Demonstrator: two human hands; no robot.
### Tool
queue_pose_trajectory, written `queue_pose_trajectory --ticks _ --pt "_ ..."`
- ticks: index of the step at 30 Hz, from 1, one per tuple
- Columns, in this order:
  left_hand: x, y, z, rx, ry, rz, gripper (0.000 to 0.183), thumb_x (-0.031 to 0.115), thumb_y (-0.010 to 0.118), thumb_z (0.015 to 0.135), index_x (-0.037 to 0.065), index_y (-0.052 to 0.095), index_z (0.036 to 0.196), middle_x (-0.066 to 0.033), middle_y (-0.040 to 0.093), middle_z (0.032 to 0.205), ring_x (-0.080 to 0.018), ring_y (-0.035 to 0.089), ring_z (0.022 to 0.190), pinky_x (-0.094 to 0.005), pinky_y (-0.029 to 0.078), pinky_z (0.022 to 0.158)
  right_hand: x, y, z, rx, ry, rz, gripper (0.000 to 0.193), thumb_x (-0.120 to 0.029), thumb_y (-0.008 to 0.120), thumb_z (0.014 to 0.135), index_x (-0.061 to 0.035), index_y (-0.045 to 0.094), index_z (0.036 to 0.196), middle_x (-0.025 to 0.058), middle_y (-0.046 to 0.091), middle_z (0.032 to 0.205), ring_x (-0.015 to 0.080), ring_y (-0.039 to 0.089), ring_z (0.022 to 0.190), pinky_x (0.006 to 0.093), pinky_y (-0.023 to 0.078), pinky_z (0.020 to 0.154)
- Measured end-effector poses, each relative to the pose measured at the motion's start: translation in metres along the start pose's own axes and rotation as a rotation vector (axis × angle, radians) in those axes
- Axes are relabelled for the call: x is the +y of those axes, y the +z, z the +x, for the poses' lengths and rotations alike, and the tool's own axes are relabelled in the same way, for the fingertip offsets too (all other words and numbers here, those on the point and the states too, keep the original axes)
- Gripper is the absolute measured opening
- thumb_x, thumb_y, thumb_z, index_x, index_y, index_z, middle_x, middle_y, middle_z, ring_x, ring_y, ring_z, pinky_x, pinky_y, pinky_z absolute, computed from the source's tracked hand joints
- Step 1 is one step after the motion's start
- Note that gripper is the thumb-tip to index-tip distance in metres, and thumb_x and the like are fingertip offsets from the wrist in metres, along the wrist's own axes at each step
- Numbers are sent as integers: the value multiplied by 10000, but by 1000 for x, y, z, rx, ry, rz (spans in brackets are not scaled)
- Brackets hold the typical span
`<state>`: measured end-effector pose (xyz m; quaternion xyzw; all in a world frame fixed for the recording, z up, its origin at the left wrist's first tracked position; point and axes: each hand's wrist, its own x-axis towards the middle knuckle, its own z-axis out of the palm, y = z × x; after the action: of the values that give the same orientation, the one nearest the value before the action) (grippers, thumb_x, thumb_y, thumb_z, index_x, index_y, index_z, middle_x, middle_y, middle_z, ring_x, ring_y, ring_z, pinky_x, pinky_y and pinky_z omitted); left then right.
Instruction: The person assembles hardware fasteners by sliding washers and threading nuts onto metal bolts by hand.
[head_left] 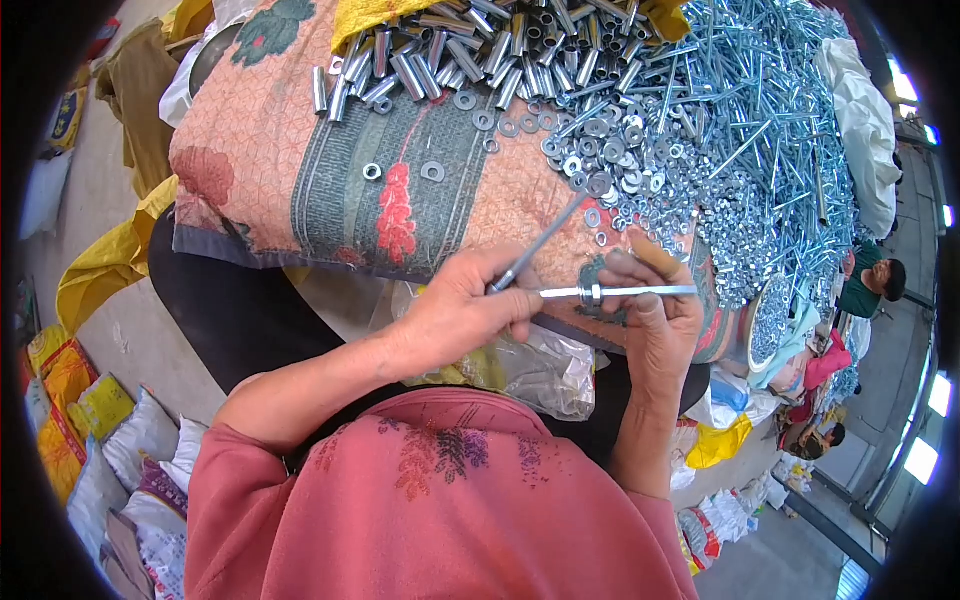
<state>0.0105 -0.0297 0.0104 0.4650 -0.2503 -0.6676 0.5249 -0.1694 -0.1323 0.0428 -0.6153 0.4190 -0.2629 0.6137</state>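
My left hand (465,305) holds two long silver bolts: one bolt (540,243) points up and away, the other bolt (620,292) lies level across to my right hand. My right hand (655,320) grips that level bolt, with a washer (593,293) threaded on it between the hands. Both hands hover over the near edge of a patterned pink and grey cloth (270,150). Just beyond lie piles of washers (620,165), short metal sleeves (480,50) and long bolts (760,110).
A clear plastic bag (545,370) sits under my hands on my lap. Yellow and white sacks (90,420) lie on the floor at left. Another person (870,285) sits at the far right beside coloured bags (730,430).
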Motion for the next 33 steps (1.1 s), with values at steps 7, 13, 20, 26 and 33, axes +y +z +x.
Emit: queue_pose_trajectory --ticks 7,13,20,26,33 --pt "0 0 0 9 -24 -59 85 142 559 832 58 554 815 9 553 608 -35 439 537 -203 331 476 6 -9 -3 -60 16 97 482 -334 587 859 55 488 1127 145 636 866 203 622 739 302 523 638" --pt "3 -3 0 -18 -76 -155 64 119 557 830 56 559 825 -5 557 605 -31 423 484 -193 308 428 -4 -6 1 -135 7 76 555 -339 580 870 64 426 1220 162 637 940 202 628 849 279 503 771" --pt "-8 -1 0 -66 -77 -181 93 134 586 857 44 561 867 -21 564 611 -29 372 412 -183 258 372 2 2 -7 -182 69 96 279 -155 693 788 34 614 977 8 537 807 60 492 652 189 381 555" --pt "-24 13 -8 209 707 837 160 19 639 748 38 558 885 -134 544 677 -314 560 574 -355 421 490 11 30 -15 100 178 201 144 -165 568 888 -35 536 834 -12 497 657 32 431 559 174 333 482" --pt "-17 12 -5 60 293 474 159 3 600 756 21 488 867 -177 531 697 -372 568 663 -397 433 537 17 9 -23 2 22 67 195 -177 641 845 -4 578 910 30 578 743 45 494 600 171 361 494"
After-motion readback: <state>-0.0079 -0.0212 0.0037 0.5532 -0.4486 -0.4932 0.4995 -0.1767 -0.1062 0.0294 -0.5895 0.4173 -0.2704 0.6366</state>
